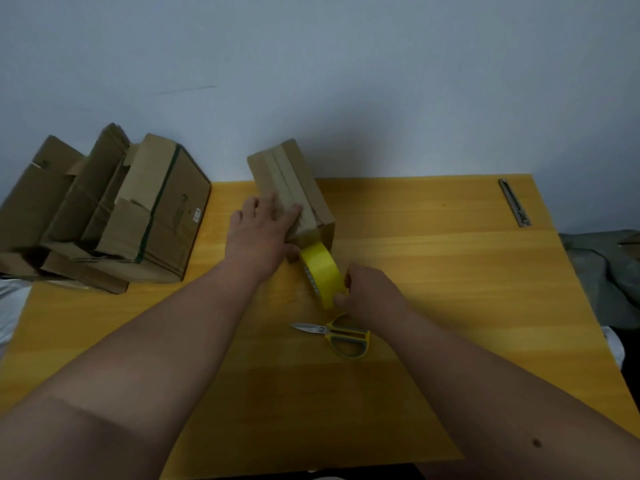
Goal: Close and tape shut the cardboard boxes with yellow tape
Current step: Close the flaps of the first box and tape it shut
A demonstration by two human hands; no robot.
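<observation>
A small closed cardboard box (298, 174) stands on the yellow table (450, 271), its flaps meeting in a seam on top. My left hand (263, 226) lies flat on the box's near end with straight fingers, pressing the flaps down. My right hand (370, 296) grips a roll of yellow tape (322, 271) just in front of the box. The roll's front edge touches the box's near face below my left thumb.
A pile of flattened and open cardboard boxes (104, 216) fills the table's left end. Yellow-handled scissors (339, 336) lie near my right wrist. A metal utility knife (514, 202) rests at the far right corner. Grey cloth (602, 265) lies off the right edge.
</observation>
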